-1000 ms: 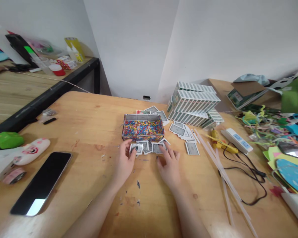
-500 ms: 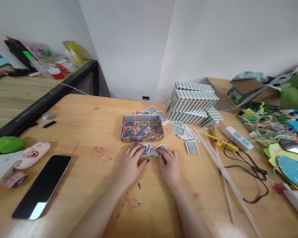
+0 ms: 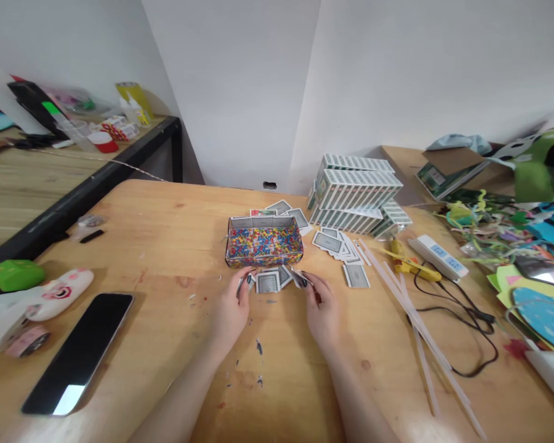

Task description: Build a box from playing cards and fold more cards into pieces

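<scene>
On the wooden table, grey-backed playing cards (image 3: 268, 282) lie loose in front of a box (image 3: 264, 251) covered in a multicoloured pattern, open at the top. At the cards' left side, my left hand (image 3: 233, 304) is closed, thumb against fingers, pinching a playing card of which only a small part shows. My right hand (image 3: 322, 307) is closed on the other side, its fingers gripping a playing card (image 3: 298, 278) that stands tilted up. Whether each hand has more than one card, I cannot tell.
Striped card-box packs (image 3: 360, 189) are stacked behind right, with loose cards (image 3: 335, 242) before them. Glue sticks (image 3: 420, 326), a yellow glue gun (image 3: 410, 263) and a power strip (image 3: 439, 256) lie right. A phone (image 3: 80, 351) lies left.
My hands have moved slightly apart. Each has gone from lying over the cards with fingers stretched to pinching a card, and more of the cards between them shows.
</scene>
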`<state>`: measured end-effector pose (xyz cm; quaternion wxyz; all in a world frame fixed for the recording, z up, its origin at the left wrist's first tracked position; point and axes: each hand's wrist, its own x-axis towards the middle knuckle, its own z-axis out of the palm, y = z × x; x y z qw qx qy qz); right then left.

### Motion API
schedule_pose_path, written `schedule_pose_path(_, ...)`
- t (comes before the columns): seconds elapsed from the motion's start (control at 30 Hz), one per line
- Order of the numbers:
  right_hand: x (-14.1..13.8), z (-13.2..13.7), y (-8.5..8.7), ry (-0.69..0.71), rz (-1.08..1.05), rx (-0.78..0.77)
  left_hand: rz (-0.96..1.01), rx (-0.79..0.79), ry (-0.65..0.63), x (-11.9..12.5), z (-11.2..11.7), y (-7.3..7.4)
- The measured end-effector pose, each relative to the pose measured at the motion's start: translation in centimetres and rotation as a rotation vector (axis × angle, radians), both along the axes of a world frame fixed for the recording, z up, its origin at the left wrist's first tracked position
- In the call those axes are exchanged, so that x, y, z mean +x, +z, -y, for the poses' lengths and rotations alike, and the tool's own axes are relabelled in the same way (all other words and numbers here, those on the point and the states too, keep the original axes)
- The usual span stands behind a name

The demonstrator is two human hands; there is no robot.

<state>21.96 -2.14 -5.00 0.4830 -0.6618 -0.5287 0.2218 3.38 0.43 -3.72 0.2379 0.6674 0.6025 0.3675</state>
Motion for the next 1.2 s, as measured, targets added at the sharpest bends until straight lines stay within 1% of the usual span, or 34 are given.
schedule_pose_path(0.07, 0.0, -0.1, 0.0, -0.005, -0.012, -0.012, 0.02, 0.037, 0.021, 0.0, 0.1, 0.2)
schedule_pose_path(0.13, 0.0, -0.1, 0.0, -0.012, -0.017, -0.019, 0.041, 0.063, 0.005, 0.1, 0.1, 0.2)
schedule_pose_path(0.2, 0.0, -0.1, 0.1, -0.021, 0.003, -0.01, 0.059, 0.059, -0.052, 0.1, 0.1, 0.0)
schedule_pose_path(0.3, 0.2, 0.0, 0.0, -0.026, 0.102, 0.026, 0.052, 0.057, -0.188, 0.4, -0.1, -0.4)
schedule_pose_path(0.4, 0.4, 0.2, -0.2, -0.038, 0.207, 0.039, -0.037, 0.087, -0.319, 0.7, -0.2, -0.9)
schedule_pose_path(0.47, 0.3, 0.3, -0.1, -0.042, 0.246, 0.034, -0.102, 0.091, -0.349, 0.9, -0.2, -1.1)
schedule_pose_path(0.6, -0.2, 0.7, 0.5, -0.001, 0.292, 0.006, -0.144, 0.093, -0.323, 0.9, -0.2, -1.2)
schedule_pose_path(0.73, -0.8, 0.9, 1.1, 0.041, 0.401, -0.053, -0.146, 0.081, -0.276, 0.9, -0.2, -1.2)
schedule_pose_path(0.83, -1.1, 0.7, 0.9, 0.04, 0.451, -0.071, -0.131, 0.063, -0.248, 0.9, -0.2, -1.2)
schedule_pose_path(1.03, -0.7, 0.3, 0.1, 0.031, 0.431, -0.059, -0.056, 0.051, -0.223, 0.8, -0.2, -1.0)
schedule_pose_path(1.13, -0.5, 0.2, 0.1, 0.029, 0.429, -0.056, -0.079, 0.087, -0.206, 0.8, -0.2, -0.9)
schedule_pose_path(1.2, -0.4, 0.2, 0.1, 0.022, 0.448, -0.057, -0.132, 0.113, -0.222, 0.8, -0.2, -0.9)
